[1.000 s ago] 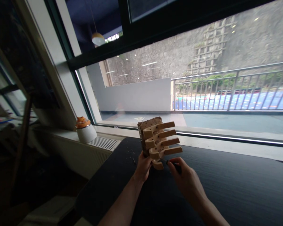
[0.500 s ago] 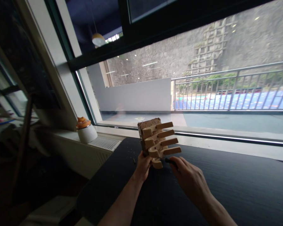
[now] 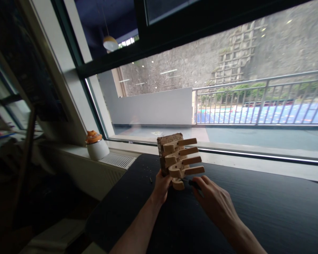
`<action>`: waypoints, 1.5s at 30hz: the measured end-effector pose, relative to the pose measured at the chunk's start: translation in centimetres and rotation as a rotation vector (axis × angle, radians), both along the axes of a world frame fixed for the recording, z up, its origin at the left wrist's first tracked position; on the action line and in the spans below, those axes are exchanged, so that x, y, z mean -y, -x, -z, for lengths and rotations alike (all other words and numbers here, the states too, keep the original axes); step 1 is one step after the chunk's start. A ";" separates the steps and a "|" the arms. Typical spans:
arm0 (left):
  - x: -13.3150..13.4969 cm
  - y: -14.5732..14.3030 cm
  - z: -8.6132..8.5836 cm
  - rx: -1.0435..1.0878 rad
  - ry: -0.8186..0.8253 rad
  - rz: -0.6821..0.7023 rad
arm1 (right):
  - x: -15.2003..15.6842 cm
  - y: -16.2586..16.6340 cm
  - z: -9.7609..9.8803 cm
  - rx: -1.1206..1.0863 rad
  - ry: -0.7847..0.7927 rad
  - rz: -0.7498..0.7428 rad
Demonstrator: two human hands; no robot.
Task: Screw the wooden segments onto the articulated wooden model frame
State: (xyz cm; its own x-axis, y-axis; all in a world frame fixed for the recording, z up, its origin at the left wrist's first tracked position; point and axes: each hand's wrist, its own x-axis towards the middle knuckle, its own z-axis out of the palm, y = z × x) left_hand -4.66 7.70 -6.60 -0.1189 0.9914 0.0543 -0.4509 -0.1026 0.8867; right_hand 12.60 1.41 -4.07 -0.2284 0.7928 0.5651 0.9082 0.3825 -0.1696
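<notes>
In my left hand (image 3: 161, 186) is a rough brown wooden block (image 3: 163, 141) that stands tilted above the table, gripped near its lower end. Several pale wooden hooks (image 3: 188, 151) are fixed in a row across its face, their straight arms pointing right. The lowest curved hook piece (image 3: 178, 185) sits just beside my left fingers. My right hand (image 3: 213, 194) is closed around the dark handle of what looks like a screwdriver (image 3: 194, 184). Its thin shaft points left at the lowest hook; whether the tip touches is too small to tell.
The black table (image 3: 254, 204) reaches to the window sill. A small brass-coloured piece (image 3: 151, 180) and crumbs lie left of my left hand. A white jar with an orange top (image 3: 97, 148) stands on the sill by a vent grille (image 3: 118, 161). Window glass rises beyond the table.
The block with its hooks has shifted slightly right, and my left hand with it. My right hand and the screwdriver have moved a little lower and to the right.
</notes>
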 end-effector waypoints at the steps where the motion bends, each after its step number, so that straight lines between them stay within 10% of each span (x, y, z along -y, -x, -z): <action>1: 0.1 -0.1 -0.1 0.003 0.005 -0.004 | 0.0 0.0 0.1 0.038 -0.018 -0.008; 6: 0.2 0.0 -0.2 -0.001 0.019 -0.005 | -0.1 0.6 0.5 0.077 -0.024 0.015; 15: -0.3 0.3 0.7 -0.056 -0.056 0.016 | 0.2 1.2 -0.1 -0.209 0.430 0.133; 26: -0.3 0.5 0.7 -0.064 -0.045 0.000 | 0.4 1.8 1.0 0.147 -0.021 0.040; 36: -0.5 0.3 1.1 -0.073 -0.122 0.041 | -0.7 1.1 1.0 -0.439 0.523 -0.034; 45: 0.1 -0.2 0.8 -0.073 -0.052 0.026 | 0.4 1.5 0.5 -0.054 0.023 0.033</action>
